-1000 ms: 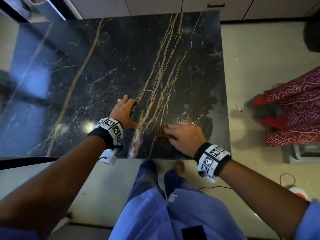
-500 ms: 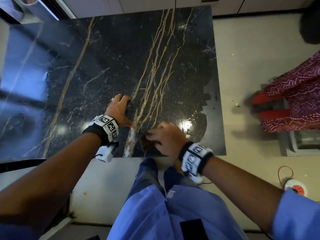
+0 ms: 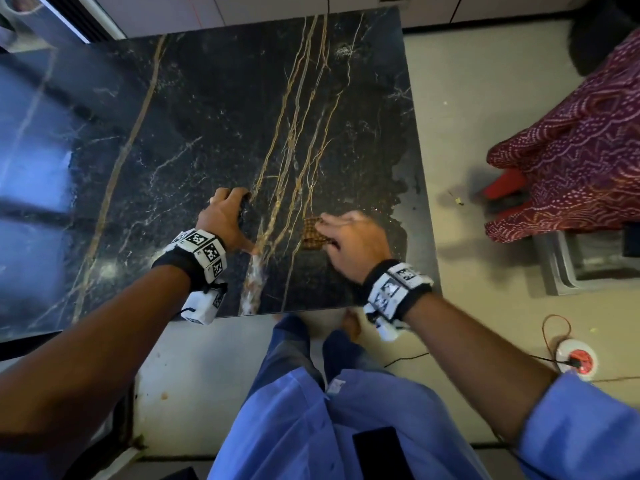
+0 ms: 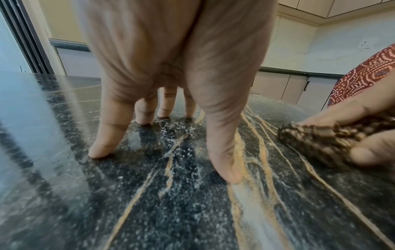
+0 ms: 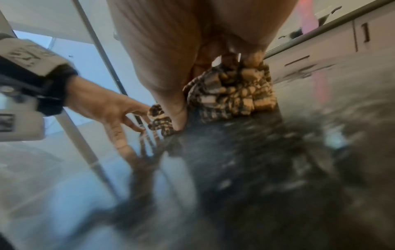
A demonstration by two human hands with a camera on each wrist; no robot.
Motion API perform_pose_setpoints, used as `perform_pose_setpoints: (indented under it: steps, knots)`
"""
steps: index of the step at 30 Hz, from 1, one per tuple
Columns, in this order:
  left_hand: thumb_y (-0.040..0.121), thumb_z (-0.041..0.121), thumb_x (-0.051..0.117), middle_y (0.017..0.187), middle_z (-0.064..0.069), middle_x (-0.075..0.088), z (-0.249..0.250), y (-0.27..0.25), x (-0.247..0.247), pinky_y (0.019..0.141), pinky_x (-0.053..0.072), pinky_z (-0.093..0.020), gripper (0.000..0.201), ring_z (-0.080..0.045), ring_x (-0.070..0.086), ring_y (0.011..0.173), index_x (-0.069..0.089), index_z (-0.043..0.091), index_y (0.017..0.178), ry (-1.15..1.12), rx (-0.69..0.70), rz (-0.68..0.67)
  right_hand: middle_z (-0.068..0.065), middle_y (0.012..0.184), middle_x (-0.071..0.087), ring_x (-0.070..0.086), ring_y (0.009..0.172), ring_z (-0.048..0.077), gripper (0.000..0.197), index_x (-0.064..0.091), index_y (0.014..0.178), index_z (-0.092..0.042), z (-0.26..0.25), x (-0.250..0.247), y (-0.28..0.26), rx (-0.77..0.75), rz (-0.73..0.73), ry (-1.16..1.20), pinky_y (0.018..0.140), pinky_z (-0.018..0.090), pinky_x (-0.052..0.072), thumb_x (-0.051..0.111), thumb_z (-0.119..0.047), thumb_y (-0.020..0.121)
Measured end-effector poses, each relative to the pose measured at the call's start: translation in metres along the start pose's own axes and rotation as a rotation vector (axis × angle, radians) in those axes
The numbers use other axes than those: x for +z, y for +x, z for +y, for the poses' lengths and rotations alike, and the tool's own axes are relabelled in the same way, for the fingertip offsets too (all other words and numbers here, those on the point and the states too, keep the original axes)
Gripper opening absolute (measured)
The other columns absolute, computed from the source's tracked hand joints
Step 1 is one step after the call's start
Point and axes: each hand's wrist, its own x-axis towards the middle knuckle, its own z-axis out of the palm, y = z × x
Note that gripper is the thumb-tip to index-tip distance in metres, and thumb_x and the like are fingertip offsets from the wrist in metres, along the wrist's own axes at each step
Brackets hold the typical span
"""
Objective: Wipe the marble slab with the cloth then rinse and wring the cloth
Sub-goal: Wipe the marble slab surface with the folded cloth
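Note:
The marble slab (image 3: 194,133) is black with gold veins and fills the upper left of the head view. My left hand (image 3: 235,220) stands tented on its fingertips (image 4: 102,150) on the slab near the front edge, holding nothing. A little to its right, my right hand (image 3: 349,237) grips a bunched brown checked cloth (image 3: 313,233) and presses it onto the slab. In the right wrist view the cloth (image 5: 235,94) sits under the palm, between thumb and fingers. From the left wrist view the cloth (image 4: 316,137) is pinched low against the stone.
A wet sheen covers the slab's right part (image 3: 388,161). A person in a red patterned garment (image 3: 571,150) stands on the floor to the right. A round white socket (image 3: 576,358) with cables lies on the floor. Pale cabinets (image 3: 242,12) line the back wall.
My right hand slid the cloth left toward my left hand, then back to the right and slightly away from the front edge. The left hand kept its place.

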Motion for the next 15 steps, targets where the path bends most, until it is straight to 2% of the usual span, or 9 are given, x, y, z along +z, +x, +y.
perform_pose_setpoints:
  steps: [3, 6, 8, 11, 15]
  knots:
    - [0.049, 0.023, 0.094, 0.138, -0.010, 0.036, 0.001, 0.000, -0.001, 0.103, 0.041, -0.053, 0.111, -0.038, 0.045, 0.123, 0.033, 0.022, 0.142, 0.001, -0.006, -0.004, -0.007, 0.136, 0.058, 0.054, 0.107, 0.021, 0.036, 0.062, 0.127, -0.027, -0.020, 0.021, -0.030, -0.122, -0.073, 0.048, 0.087, 0.036, 0.046, 0.059, -0.024, 0.091]
    - [0.049, 0.023, 0.093, 0.138, -0.010, 0.036, 0.001, 0.000, 0.000, 0.102, 0.042, -0.053, 0.110, -0.038, 0.045, 0.123, 0.034, 0.022, 0.142, -0.003, -0.005, -0.004, -0.011, 0.131, 0.061, 0.054, 0.103, 0.017, 0.036, 0.064, 0.123, -0.030, 0.004, 0.026, -0.071, -0.134, -0.002, 0.053, 0.085, 0.038, 0.048, 0.055, -0.034, 0.089]
    - [0.050, 0.023, 0.093, 0.138, -0.010, 0.036, 0.000, 0.000, 0.000, 0.102, 0.042, -0.053, 0.110, -0.038, 0.045, 0.123, 0.034, 0.022, 0.142, -0.001, -0.003, -0.001, -0.009, 0.128, 0.063, 0.054, 0.100, 0.016, 0.036, 0.065, 0.123, -0.028, 0.035, 0.019, -0.092, -0.076, 0.096, 0.028, 0.080, 0.038, 0.051, 0.061, -0.034, 0.087]
    - [0.049, 0.024, 0.093, 0.138, -0.010, 0.036, -0.002, 0.002, 0.001, 0.102, 0.042, -0.053, 0.110, -0.038, 0.045, 0.123, 0.034, 0.023, 0.142, 0.002, -0.001, 0.000, 0.000, 0.125, 0.065, 0.059, 0.095, 0.025, 0.043, 0.066, 0.122, -0.020, 0.073, 0.000, -0.100, 0.103, 0.232, 0.010, 0.077, 0.039, 0.053, 0.076, -0.022, 0.080]
    - [0.048, 0.023, 0.094, 0.137, -0.011, 0.036, -0.001, 0.002, 0.001, 0.101, 0.043, -0.054, 0.111, -0.039, 0.044, 0.123, 0.034, 0.022, 0.142, 0.016, -0.002, 0.000, 0.003, 0.125, 0.066, 0.057, 0.094, 0.028, 0.040, 0.069, 0.118, -0.017, 0.065, -0.005, -0.077, 0.290, 0.340, 0.026, 0.079, 0.033, 0.050, 0.076, -0.019, 0.078]
